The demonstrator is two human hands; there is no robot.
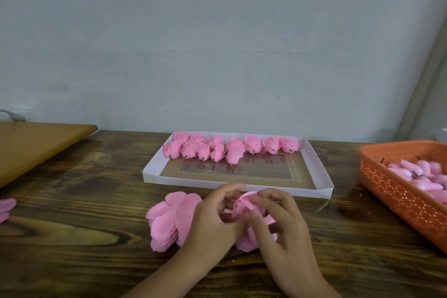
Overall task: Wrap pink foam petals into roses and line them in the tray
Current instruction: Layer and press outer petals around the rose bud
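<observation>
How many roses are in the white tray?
About 12 roses, all along the far side of the tray: a back row of roughly seven spanning its width, and about five bunched in front at the left. They overlap, so some may be hidden.

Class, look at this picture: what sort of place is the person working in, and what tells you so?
Probably a home or small craft workbench: a wooden table against a bare wall, a white tray of finished roses, and an orange basket of pink pieces.
</observation>
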